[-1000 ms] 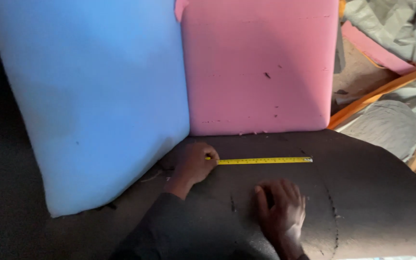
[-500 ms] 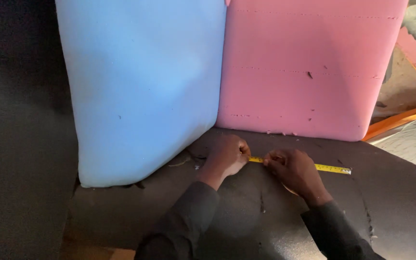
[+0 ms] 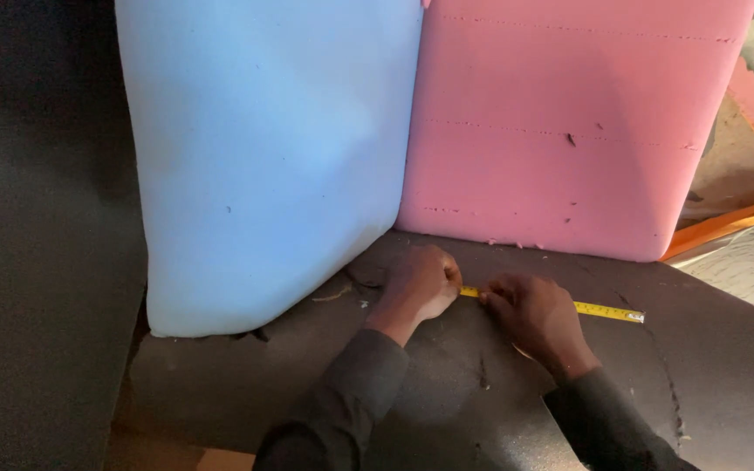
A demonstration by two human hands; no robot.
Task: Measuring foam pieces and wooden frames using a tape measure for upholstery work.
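- The step in hand looks like measuring: a yellow tape measure (image 3: 560, 304) lies flat on a big dark foam sheet (image 3: 726, 384), a little below and right of the middle of the frame.
- The tape runs from the left hand (image 3: 419, 283) toward the right, and its metal tip sits well to the right of both hands.
- The left hand is curled shut like a fist on the near end of the tape. It seems to hold the tape's case, but the case is hidden, so I cannot be sure.
- The right hand (image 3: 536, 314) sits just beside the left one, on top of the tape. Its fingers are bent down and press or pinch the yellow strip against the sheet.
- Both arms come up from the bottom of the frame in dark sleeves (image 3: 342, 392). The wrists are low and close to the sheet.
- The two hands almost touch, with a short bit of yellow showing between them.
- I think a good next move needs the tape kept straight and flat, with the tip staying put, so that the mark lands in the right spot.
- A tall blue foam block (image 3: 263, 157) stands in the upper left of the frame.
- A pink foam block (image 3: 569, 122) stands beside it in the upper right. Both rest on the back of the dark sheet.
- Small crumbs of foam lie on the sheet near the hands.
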